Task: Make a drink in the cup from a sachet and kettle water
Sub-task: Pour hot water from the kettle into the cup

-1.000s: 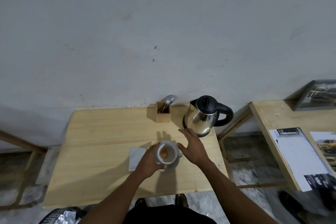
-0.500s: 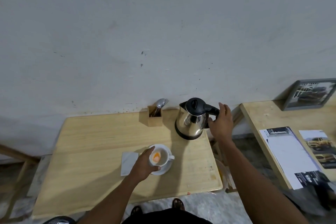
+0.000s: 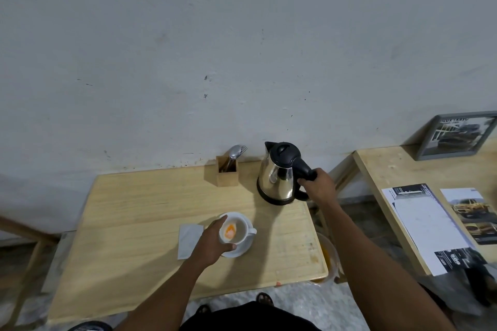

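Our right hand (image 3: 320, 186) clamped on steel kettle (image 3: 278, 173) handle; left hand (image 3: 212, 243) wrapped round white cup (image 3: 235, 228) on saucer (image 3: 246, 246), orange powder inside. Pouring step; next we lift, tilt spout over cup.

Little can be read. The framed picture (image 3: 454, 135) leaning on the wall at three o'clock bears a heading too blurred to make out. The brochure (image 3: 430, 226) on the right counter (image 3: 382, 169) shows white digits, seemingly "509", near its lower edge.
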